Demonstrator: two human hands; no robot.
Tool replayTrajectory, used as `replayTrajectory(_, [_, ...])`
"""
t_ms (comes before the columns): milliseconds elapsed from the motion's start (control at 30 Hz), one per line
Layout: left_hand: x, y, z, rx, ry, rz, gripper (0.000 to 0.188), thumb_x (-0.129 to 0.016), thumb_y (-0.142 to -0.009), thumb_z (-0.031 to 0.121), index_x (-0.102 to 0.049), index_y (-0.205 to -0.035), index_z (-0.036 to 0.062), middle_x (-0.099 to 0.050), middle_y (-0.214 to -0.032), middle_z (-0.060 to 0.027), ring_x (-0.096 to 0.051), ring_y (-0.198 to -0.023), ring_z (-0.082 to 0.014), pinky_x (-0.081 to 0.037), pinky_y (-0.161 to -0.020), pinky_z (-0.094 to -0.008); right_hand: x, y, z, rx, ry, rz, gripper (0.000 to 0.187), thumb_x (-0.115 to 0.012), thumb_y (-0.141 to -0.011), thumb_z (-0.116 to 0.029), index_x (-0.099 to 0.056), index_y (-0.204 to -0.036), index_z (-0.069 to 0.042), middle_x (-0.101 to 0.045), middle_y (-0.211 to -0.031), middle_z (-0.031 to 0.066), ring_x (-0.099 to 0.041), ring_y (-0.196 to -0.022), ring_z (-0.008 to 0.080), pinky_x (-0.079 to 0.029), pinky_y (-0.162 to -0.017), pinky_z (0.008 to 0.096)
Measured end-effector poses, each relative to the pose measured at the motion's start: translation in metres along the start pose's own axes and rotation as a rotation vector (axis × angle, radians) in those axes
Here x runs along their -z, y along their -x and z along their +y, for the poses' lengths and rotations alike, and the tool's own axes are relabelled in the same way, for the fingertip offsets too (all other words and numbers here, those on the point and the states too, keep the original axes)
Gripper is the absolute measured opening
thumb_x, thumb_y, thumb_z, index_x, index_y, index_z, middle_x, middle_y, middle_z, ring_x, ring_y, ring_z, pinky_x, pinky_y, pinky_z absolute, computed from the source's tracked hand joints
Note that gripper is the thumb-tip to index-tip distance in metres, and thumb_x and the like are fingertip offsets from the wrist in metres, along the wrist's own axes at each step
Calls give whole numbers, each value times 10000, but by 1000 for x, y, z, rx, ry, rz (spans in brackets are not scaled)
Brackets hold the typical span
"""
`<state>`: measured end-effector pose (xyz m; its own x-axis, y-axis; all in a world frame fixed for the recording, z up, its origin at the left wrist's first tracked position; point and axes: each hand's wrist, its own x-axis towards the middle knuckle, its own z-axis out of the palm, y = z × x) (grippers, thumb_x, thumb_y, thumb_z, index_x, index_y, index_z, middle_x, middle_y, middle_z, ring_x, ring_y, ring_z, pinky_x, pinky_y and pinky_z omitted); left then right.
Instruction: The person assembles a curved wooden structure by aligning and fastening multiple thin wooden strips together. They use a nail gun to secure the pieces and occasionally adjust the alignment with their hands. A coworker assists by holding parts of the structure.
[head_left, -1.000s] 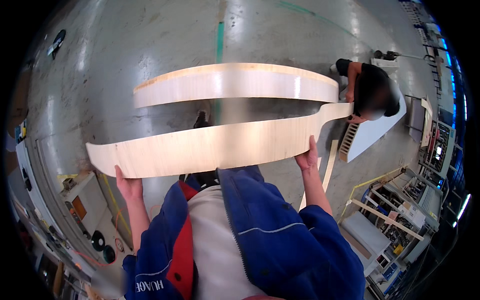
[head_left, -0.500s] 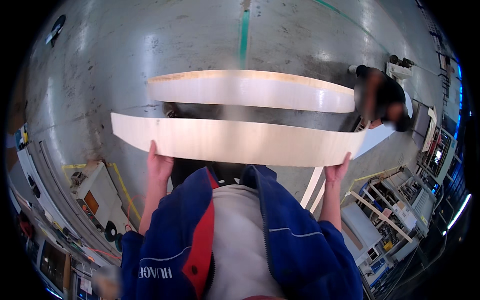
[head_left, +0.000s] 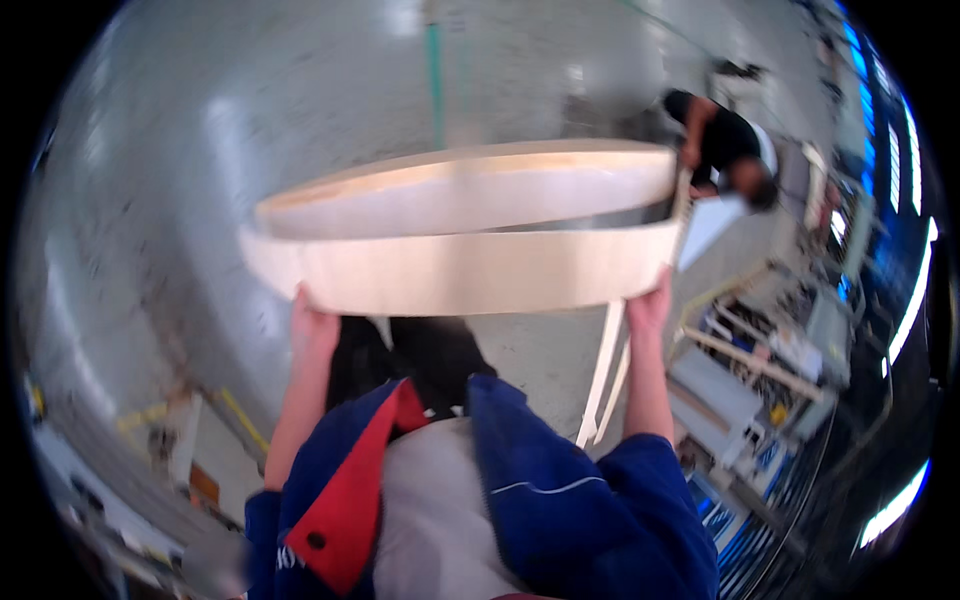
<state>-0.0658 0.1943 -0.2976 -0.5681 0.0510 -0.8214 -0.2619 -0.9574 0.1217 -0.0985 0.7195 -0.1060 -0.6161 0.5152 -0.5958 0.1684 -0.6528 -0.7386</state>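
Observation:
A long, pale wooden panel (head_left: 540, 270) stretches across in front of me at chest height. My left hand (head_left: 314, 324) is closed on its near edge close to the left end. On the same edge near the right end, my right hand (head_left: 649, 304) has hold too; the fingers of both are partly hidden by the panel. Just beyond lies a second long piece (head_left: 560, 193), pale whitish on its face with a bare wood edge. Their left ends overlap in view, and a dark gap shows between them toward the right.
A person in dark clothes (head_left: 733, 143) bends at the far right, beside the panels' right ends. Narrow wooden strips (head_left: 600, 375) lie below my right hand. Cluttered equipment (head_left: 765, 370) stands to the right, a machine (head_left: 215, 450) to the lower left. A green line (head_left: 436, 85) marks the floor.
The panel in my hands has come up against the second piece in view, narrowing the gap at the left. My view has turned and shifted, and the picture is blurrier.

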Motion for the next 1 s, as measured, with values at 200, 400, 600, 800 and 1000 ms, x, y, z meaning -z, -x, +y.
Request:
replayTrajectory(200, [-6,-33,11,8,-74,258,412,-499,-963,244,-458,-1276,-20,-531,-1299,-145,-503,-1208,-254,-402,-1049,-382,-26,-20,22,6,-90,-47,482,-454,-979,-313,-386,-1364,-30,-475,-1371,128,-447,-1267,288,-347,-1072,452])
replayTrajectory(400, [12,-53,21,11,-90,257,402,-517,-958,248,-479,-1258,-18,-558,-1268,-137,-551,-1155,-250,-470,-984,-384,-15,-28,34,-37,-174,-120,464,-465,-977,-305,-402,-1347,-33,-504,-1345,117,-495,-1228,267,-386,-1045,432])
replayTrajectory(600, [26,-67,34,11,-109,272,395,-505,-965,238,-478,-1257,-26,-559,-1267,-140,-555,-1153,-250,-479,-975,-384,-22,-27,40,-29,-165,-129,481,-457,-980,-313,-392,-1356,-21,-508,-1339,120,-500,-1220,250,-394,-1030,416])
replayTrajectory(800, [26,-68,31,40,-93,220,391,-505,-967,230,-475,-1256,-31,-563,-1260,-139,-561,-1142,-244,-486,-964,-376,-17,-34,43,-21,-158,-130,476,-482,-969,-308,-408,-1339,-18,-527,-1321,120,-521,-1201,246,-400,-1025,405])
replayTrajectory(1000, [17,-64,22,30,-88,266,388,-522,-959,231,-481,-1244,-30,-568,-1250,-137,-569,-1128,-240,-489,-960,-373,-20,-40,41,-8,-116,-81,486,-408,-996,-331,-395,-1348,5,-505,-1338,131,-496,-1220,250,-383,-1037,403])
